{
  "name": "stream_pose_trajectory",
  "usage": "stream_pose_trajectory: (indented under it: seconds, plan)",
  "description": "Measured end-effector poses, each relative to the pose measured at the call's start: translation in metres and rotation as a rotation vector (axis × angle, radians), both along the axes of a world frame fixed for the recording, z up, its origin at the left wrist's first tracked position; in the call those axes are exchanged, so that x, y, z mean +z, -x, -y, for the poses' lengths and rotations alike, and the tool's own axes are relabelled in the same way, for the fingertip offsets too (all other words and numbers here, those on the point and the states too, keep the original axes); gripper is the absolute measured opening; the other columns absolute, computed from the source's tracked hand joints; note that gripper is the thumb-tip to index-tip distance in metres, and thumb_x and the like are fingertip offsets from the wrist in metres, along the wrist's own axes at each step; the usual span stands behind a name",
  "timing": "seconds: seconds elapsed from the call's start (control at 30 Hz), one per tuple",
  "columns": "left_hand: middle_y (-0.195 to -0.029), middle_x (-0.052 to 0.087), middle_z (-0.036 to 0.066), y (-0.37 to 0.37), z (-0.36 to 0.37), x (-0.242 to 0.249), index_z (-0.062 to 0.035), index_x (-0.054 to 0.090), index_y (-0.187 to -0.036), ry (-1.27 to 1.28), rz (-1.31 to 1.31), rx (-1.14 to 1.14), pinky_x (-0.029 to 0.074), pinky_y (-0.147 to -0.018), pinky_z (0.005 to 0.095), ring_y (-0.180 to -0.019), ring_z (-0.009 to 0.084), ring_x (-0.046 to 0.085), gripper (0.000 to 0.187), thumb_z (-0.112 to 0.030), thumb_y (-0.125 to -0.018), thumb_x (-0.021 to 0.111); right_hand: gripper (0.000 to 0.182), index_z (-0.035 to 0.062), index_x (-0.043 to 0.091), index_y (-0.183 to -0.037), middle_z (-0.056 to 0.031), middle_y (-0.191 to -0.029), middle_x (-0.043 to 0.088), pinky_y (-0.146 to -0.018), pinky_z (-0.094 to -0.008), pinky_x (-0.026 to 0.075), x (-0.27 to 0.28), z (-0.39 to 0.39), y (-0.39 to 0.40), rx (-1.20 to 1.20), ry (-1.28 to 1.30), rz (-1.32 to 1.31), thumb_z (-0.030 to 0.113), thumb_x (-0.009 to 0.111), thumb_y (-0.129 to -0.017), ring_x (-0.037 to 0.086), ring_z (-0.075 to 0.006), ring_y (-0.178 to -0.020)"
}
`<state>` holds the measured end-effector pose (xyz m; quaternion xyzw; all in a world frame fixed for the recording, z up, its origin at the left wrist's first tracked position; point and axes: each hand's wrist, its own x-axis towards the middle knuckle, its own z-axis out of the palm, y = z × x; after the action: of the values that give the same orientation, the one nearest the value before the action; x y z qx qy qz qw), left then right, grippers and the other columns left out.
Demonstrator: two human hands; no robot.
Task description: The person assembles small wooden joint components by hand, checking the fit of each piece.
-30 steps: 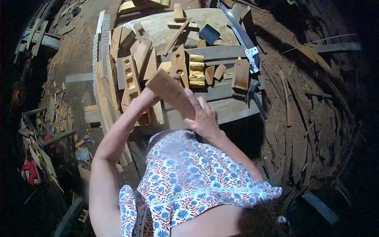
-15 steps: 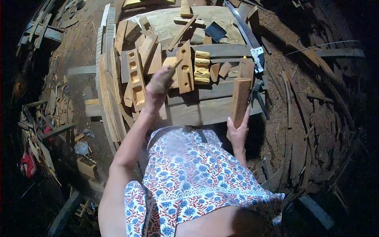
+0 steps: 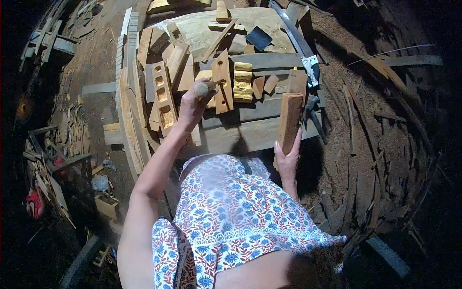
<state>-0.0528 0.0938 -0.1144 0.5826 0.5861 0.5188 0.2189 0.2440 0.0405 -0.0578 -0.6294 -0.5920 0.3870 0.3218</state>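
Observation:
My left hand (image 3: 191,107) is closed around a chisel, whose round handle end (image 3: 201,90) faces up toward me. Its tip points at a hole in the pointed wooden board (image 3: 223,94), overlapping that board in this view. Against its left side lies a longer board (image 3: 164,98) with several squarish recesses cut into it. A yellowish block with wavy grooves (image 3: 243,86) sits just right of the pointed board. In my right hand (image 3: 288,159) is a thick rectangular wooden block (image 3: 290,120), gripped at its lower end and held up near the bench's right side.
A handsaw (image 3: 296,36) with a white-wrapped handle lies along the bench's right edge, and a hammer (image 3: 314,113) is below it. A dark square piece (image 3: 259,38) and several offcuts lie on the bench (image 3: 236,139). Long planks (image 3: 127,96) lean at the left; scraps cover the ground.
My left hand has tilted, bringing the chisel's handle end into view and its tip down to the board's hole. My right hand with the wooden block has hardly moved.

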Motion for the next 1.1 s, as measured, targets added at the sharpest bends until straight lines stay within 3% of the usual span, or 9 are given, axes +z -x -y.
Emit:
stream_pose_trajectory:
  seconds: [0.27,0.57,0.63,0.7,0.77,0.9,0.93,1.03,1.1]
  plan:
    - [-0.088,0.065,0.012,-0.007,-0.010,0.021,-0.0029,0.056,-0.102,0.066,-0.024,0.007,0.051,-0.069,0.0324,-0.081,0.0239,0.065,0.025,-0.012,-0.081,0.067,0.081,0.0073,0.012,-0.144,-0.0247,-0.128,0.045,-0.089,-0.0381,0.045,0.009,-0.023,0.002,0.070,-0.134,0.130,0.014,0.063,-0.080,0.054,-0.0300,-0.110]
    - [-0.085,0.065,0.014,0.002,-0.037,0.024,-0.0026,0.051,-0.108,0.124,-0.105,0.007,0.050,-0.068,0.0358,-0.081,0.0263,0.064,0.030,-0.008,-0.082,0.064,0.078,0.0241,0.026,-0.141,-0.0209,-0.103,0.058,-0.084,-0.0459,0.049,0.119,-0.141,0.093,0.684,-0.456,0.190,0.026,0.066,-0.074,0.060,-0.0379,-0.095]
    - [-0.085,0.064,0.016,0.000,-0.043,0.014,-0.0024,0.051,-0.108,0.241,0.712,-0.034,0.049,-0.071,0.0367,-0.086,0.0258,0.064,0.029,-0.013,-0.084,0.063,0.076,0.0275,0.027,-0.140,-0.0207,-0.100,0.059,-0.082,-0.0464,0.051,0.105,-0.160,0.111,0.908,-0.386,0.580,0.027,0.064,-0.075,0.061,-0.0368,-0.089]
    - [-0.097,0.064,0.012,0.012,-0.046,-0.004,-0.0028,0.053,-0.110,0.156,-0.372,0.048,0.047,-0.082,0.0360,-0.093,0.0210,0.061,0.027,-0.018,-0.088,0.058,0.074,0.0294,0.027,-0.140,-0.0200,-0.097,0.058,-0.081,-0.0461,0.051,0.103,-0.164,0.122,0.950,-0.460,0.746,0.030,0.063,-0.075,0.062,-0.0356,-0.086]
    - [-0.094,0.064,0.014,0.004,-0.046,0.005,-0.0019,0.056,-0.105,0.133,0.461,0.000,0.047,-0.081,0.0347,-0.089,0.0192,0.061,0.021,-0.014,-0.087,0.057,0.074,0.0315,0.026,-0.140,-0.0198,-0.095,0.058,-0.081,-0.0455,0.051,0.128,-0.163,0.134,0.978,-0.481,0.661,0.031,0.062,-0.075,0.062,-0.0355,-0.086]
    - [-0.085,0.063,0.018,0.013,-0.043,0.017,-0.0038,0.057,-0.100,0.368,0.004,0.031,0.049,-0.071,0.0404,-0.078,0.0235,0.063,0.025,-0.021,-0.083,0.061,0.075,0.0332,0.024,-0.140,-0.0208,-0.097,0.058,-0.080,-0.0467,0.051,0.132,-0.155,0.153,0.997,-0.355,0.541,0.035,0.062,-0.076,0.062,-0.0340,-0.088]
    - [-0.083,0.064,0.018,0.017,-0.051,0.002,-0.0040,0.059,-0.099,0.233,-0.655,0.121,0.049,-0.068,0.0418,-0.077,0.0291,0.064,0.026,-0.023,-0.081,0.062,0.075,0.0333,0.023,-0.141,-0.0217,-0.100,0.058,-0.083,-0.0483,0.049,0.108,-0.166,0.154,1.084,-0.234,0.713,0.036,0.060,-0.075,0.062,-0.0340,-0.091]
    - [-0.084,0.067,0.016,0.021,-0.059,-0.015,-0.0012,0.064,-0.091,-0.022,-0.178,0.199,0.048,-0.068,0.0379,-0.080,0.0279,0.065,0.021,-0.020,-0.081,0.063,0.074,0.0317,0.025,-0.141,-0.0245,-0.100,0.060,-0.087,-0.0500,0.045,0.105,-0.166,0.145,1.014,-0.280,0.707,0.035,0.057,-0.075,0.060,-0.0380,-0.095]
    - [-0.083,0.068,0.012,0.037,-0.054,-0.009,0.0014,0.065,-0.089,0.179,0.270,0.196,0.048,-0.067,0.0327,-0.073,0.0190,0.064,0.024,-0.022,-0.084,0.062,0.076,0.0281,0.023,-0.142,-0.0259,-0.105,0.058,-0.089,-0.0486,0.045,0.116,-0.158,0.129,1.014,-0.207,0.614,0.034,0.057,-0.074,0.059,-0.0377,-0.099]
